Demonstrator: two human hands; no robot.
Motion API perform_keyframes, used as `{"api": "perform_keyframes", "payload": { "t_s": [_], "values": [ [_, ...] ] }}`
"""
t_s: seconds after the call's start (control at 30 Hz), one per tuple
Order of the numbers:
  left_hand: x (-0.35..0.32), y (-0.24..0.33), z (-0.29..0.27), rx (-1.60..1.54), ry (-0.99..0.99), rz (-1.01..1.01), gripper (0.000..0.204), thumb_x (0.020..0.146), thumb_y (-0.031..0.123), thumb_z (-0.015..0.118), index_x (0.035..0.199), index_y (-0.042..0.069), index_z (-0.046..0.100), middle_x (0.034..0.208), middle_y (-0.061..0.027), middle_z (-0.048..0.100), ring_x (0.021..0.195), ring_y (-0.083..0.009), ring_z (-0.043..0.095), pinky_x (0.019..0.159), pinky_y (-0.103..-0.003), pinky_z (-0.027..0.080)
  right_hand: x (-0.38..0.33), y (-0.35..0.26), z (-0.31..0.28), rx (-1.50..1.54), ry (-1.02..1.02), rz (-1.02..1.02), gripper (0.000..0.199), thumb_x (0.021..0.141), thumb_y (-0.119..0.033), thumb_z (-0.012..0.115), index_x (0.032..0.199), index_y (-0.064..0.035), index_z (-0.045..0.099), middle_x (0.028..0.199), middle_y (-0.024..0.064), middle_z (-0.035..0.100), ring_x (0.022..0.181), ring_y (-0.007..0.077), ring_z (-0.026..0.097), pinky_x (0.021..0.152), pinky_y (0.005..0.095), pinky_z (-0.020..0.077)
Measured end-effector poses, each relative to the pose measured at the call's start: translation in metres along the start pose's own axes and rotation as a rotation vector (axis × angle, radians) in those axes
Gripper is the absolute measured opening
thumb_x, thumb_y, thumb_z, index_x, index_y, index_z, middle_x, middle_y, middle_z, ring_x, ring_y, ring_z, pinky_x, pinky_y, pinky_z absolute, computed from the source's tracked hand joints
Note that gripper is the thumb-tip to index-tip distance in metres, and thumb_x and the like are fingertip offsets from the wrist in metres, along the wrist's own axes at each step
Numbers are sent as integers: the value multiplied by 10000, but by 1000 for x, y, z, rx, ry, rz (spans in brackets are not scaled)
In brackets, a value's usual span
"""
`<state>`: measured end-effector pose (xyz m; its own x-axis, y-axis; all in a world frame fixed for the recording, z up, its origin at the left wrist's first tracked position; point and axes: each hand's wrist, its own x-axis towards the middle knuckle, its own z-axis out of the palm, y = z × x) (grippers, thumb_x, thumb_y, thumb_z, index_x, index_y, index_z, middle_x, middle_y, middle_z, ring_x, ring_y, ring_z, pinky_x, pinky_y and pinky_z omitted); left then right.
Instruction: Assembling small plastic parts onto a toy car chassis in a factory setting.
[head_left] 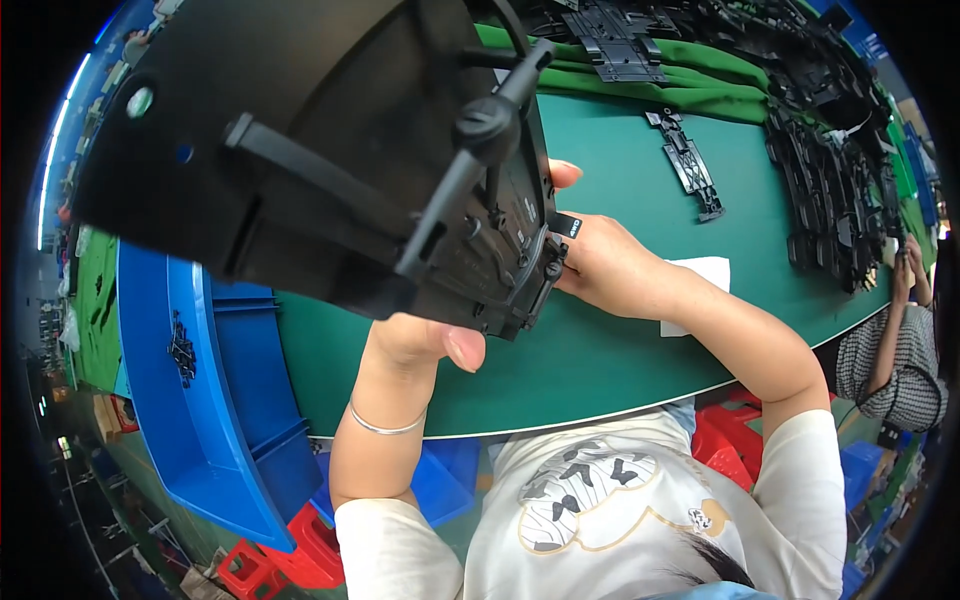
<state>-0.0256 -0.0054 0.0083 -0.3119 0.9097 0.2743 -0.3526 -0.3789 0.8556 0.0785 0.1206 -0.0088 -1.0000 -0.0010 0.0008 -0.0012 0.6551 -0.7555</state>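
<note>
A large black plastic shell (330, 130), which looks like a toy vehicle body part with bars and a round knob, is held up close to the camera and tilted. My left hand (430, 340) grips its lower edge; the thumb shows and the other fingers are hidden behind it. At the shell's right edge is my right hand (605, 255), its fingers bent and mostly hidden. A small black tab with pale print (567, 226) sits by those fingers. One fingertip shows farther up that edge; I cannot tell which hand it belongs to.
On the green table (590, 370) lie a slim black chassis part (687, 165) and a white sheet (705, 272). Green cloth (700, 75) and piled black parts (830, 190) occupy the far and right sides. A blue bin (190, 430) stands left; a co-worker's hand (907, 268) is at right.
</note>
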Motion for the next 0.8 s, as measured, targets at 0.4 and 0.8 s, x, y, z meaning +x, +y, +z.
{"api": "perform_keyframes", "payload": {
  "t_s": [0.4,0.8],
  "values": [
    [9,-4,8,34,207,-48,1094,480,451,755,1278,2,155,1167,-150,395,1092,-233,392,929,-337,315,-35,9,-39,520,182,356,63,744,-30,526,798,-4,506,693,41,541,623,101,515,572,229,431],
    [9,-22,15,-33,240,-235,1035,465,393,766,1252,-3,224,1175,-159,380,1108,-265,373,956,-367,290,-114,1,-50,1069,419,439,133,745,-109,592,814,-16,525,719,60,579,634,119,570,614,232,465]
  ]
}}
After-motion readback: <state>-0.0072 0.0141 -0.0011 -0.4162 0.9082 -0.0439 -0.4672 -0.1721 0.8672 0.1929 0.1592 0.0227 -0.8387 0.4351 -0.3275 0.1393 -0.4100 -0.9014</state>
